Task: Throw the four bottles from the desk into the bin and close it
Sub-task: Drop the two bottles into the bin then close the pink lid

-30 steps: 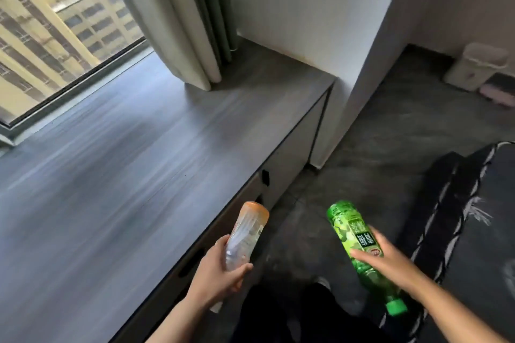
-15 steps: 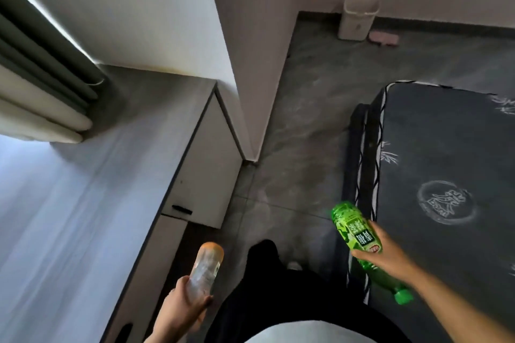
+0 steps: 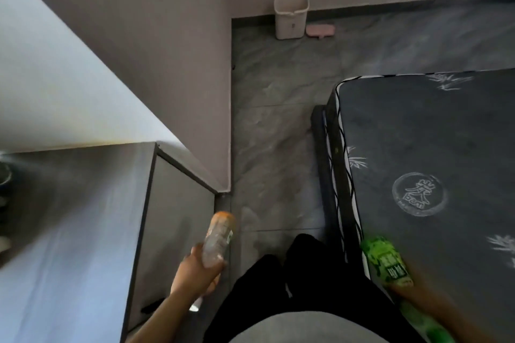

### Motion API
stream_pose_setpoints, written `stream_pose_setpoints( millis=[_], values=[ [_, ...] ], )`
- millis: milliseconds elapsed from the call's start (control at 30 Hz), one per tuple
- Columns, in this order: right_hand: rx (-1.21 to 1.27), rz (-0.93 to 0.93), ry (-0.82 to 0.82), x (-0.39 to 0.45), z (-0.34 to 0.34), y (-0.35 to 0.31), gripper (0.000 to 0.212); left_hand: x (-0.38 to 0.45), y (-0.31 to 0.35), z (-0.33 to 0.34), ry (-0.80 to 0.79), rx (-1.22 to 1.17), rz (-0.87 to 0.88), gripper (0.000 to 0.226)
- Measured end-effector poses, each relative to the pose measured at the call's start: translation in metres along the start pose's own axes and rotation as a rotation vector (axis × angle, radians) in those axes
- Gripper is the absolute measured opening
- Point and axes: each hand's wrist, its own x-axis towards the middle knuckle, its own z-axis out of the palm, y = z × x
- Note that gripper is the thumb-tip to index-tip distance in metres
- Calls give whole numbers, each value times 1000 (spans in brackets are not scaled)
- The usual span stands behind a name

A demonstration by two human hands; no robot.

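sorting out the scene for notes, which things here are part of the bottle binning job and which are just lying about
Part of the job:
clear bottle in the left hand
green bottle in the right hand
bin, open, by the far wall
desk

Just lying about:
pink item beside the bin
mattress

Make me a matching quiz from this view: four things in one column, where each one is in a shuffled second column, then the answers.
Things:
1. clear bottle
2. green bottle
3. bin
4. pink lid

Places:
A. on the floor beside the bin
B. in the left hand
C. against the far wall
D. in the right hand

Pairs: 1-B, 2-D, 3-C, 4-A
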Motion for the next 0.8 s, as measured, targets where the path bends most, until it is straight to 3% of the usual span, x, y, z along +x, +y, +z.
stream_pose_setpoints(
  millis=[233, 533, 733, 800],
  values=[
    [67, 75, 18, 56, -51, -37, 84, 66, 88, -19, -8, 27, 24, 68],
    [-56, -144, 32, 125, -134, -160, 87, 101, 144, -37, -38, -41, -84, 65],
    [-92, -166, 17, 168, -159, -235, 90, 144, 183, -66, -49, -103, -157, 81],
    [-98, -140, -4, 179, -165, -252, 91, 161, 202, -80, -32, -117, -133, 76]
  ],
)
